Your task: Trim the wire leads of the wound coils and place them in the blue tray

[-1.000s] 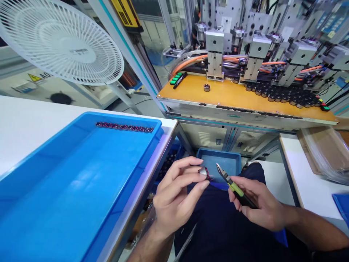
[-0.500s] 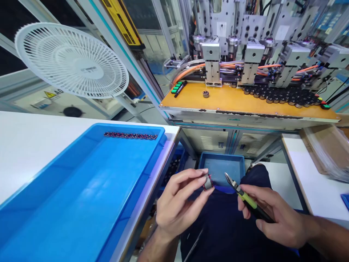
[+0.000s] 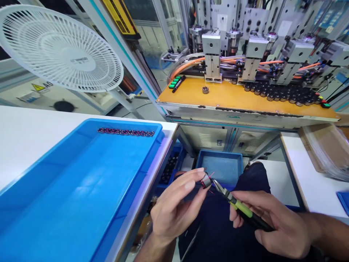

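Note:
Between the thumb and fingers of my left hand (image 3: 177, 203) is a small wound motor stator (image 3: 206, 181), a grey ring with thin red wire ends sticking out. My right hand (image 3: 272, 218) grips a pair of cutting pliers (image 3: 240, 207) with green and black handles. The jaws of the pliers point left and sit right beside the stator's wire ends; whether they touch a wire I cannot tell. Both hands are above my lap, in front of the blue bin on the floor.
To the left, a big blue tray (image 3: 81, 182) on a white table holds a row of stators (image 3: 125, 132) at its far end. Ahead, an orange machine bench (image 3: 185, 96) bears one stator (image 3: 205, 90) and many dark ones. A white fan (image 3: 62, 51) stands back left; a blue bin (image 3: 218, 167) lies below.
The pliers have moved left, their jaws now close to the stator. The stator has turned in my left hand, and its red wire ends show more. The view has shifted slightly.

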Demonstrator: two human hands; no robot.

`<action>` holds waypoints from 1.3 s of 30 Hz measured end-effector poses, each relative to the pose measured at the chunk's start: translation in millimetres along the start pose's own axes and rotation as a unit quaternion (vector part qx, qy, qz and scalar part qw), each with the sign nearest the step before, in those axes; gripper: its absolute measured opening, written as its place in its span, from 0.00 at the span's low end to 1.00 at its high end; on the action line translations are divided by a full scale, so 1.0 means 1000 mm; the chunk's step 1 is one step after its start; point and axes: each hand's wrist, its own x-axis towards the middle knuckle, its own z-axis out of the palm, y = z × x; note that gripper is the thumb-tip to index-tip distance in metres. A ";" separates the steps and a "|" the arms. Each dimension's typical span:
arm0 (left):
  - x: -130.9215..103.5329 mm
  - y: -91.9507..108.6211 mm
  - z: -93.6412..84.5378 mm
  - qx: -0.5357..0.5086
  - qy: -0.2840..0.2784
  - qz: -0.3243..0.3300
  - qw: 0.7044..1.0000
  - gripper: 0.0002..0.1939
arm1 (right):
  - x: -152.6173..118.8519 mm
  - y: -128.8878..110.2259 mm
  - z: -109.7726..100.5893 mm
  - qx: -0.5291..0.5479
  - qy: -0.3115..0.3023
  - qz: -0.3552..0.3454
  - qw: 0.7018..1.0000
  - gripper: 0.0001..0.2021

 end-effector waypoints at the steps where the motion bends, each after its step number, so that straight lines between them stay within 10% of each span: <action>1: -0.002 -0.002 0.000 -0.004 0.003 -0.008 1.000 0.33 | 0.000 0.001 0.001 0.002 0.003 0.000 1.000 0.41; 30: 0.000 0.002 0.000 -0.082 -0.002 0.016 0.997 0.45 | 0.004 0.005 0.006 0.062 0.017 0.056 0.996 0.41; 39: -0.006 0.001 0.004 -0.081 -0.003 -0.039 0.996 0.38 | 0.002 0.015 0.005 -0.018 0.077 0.167 0.983 0.31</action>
